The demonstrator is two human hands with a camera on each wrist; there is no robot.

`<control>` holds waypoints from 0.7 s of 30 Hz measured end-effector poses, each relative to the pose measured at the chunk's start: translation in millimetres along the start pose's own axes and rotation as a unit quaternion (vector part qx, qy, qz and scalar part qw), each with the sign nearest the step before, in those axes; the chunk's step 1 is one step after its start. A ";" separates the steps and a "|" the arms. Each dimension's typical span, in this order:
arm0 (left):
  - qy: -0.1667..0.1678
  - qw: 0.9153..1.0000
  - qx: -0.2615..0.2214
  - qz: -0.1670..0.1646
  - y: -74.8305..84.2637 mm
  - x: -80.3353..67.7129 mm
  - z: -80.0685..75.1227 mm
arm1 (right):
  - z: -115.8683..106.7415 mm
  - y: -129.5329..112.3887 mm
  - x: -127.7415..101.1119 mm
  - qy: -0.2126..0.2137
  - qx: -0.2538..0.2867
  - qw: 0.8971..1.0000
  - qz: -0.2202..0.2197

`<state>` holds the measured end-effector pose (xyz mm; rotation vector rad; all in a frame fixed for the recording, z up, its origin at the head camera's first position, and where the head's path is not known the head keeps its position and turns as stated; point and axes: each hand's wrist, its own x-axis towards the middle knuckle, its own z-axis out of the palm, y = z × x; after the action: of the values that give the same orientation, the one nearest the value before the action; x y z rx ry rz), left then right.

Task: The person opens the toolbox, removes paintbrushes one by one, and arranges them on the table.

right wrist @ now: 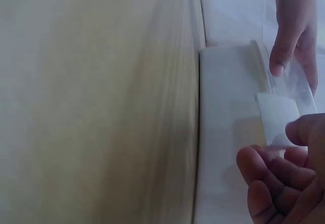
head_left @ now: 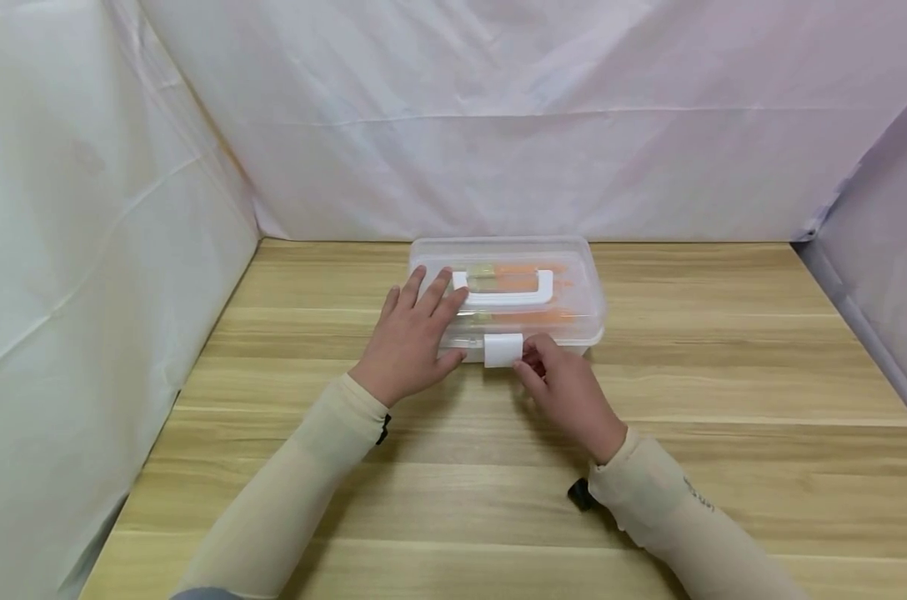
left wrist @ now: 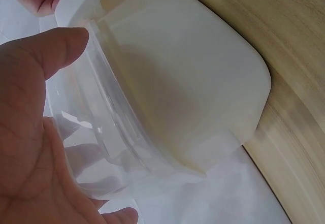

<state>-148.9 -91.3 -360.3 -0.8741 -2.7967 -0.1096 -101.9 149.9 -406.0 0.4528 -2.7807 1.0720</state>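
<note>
— White sheets wall off a wooden counter (head_left: 724, 375); where's the box?

— Clear box (head_left: 584, 292) sits mid-counter, near the back. Left hand (head_left: 408, 342) lies flat on its lid, grip released, fingers by the white handle (head_left: 509, 286).

— And the right hand (head_left: 566, 392)?

— Its grip pinches the white latch (head_left: 503, 350) on the front edge. I'd press the lid down firmly and work the latch squarely, so the box doesn't slide.

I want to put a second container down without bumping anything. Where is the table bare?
The wooden table is bare right of the clear box up to the side drape, left of it to the left drape, and near the front edge between the sleeves. It is crowded at the box's front: the left hand lies on the lid, the right hand at the white latch.
</note>
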 end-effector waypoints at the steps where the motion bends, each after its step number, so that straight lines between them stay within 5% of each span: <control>1: 0.001 1.000 -0.001 0.001 0.0 -0.3 0.2 | -1.2 -0.1 1.3 0.002 -0.016 1.000 -0.009; 5: -0.003 1.000 -0.002 0.004 0.5 -0.3 0.3 | -5.5 0.8 4.6 0.014 -0.052 0.998 -0.032; 21: -0.009 1.000 -0.004 -0.005 0.4 -2.0 -0.9 | -13.3 -0.5 7.8 -0.005 -0.054 0.997 -0.063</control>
<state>-147.0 -92.2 -359.9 -0.8683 -2.8181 -0.1146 -109.0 156.7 -394.1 0.6128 -2.7587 0.8899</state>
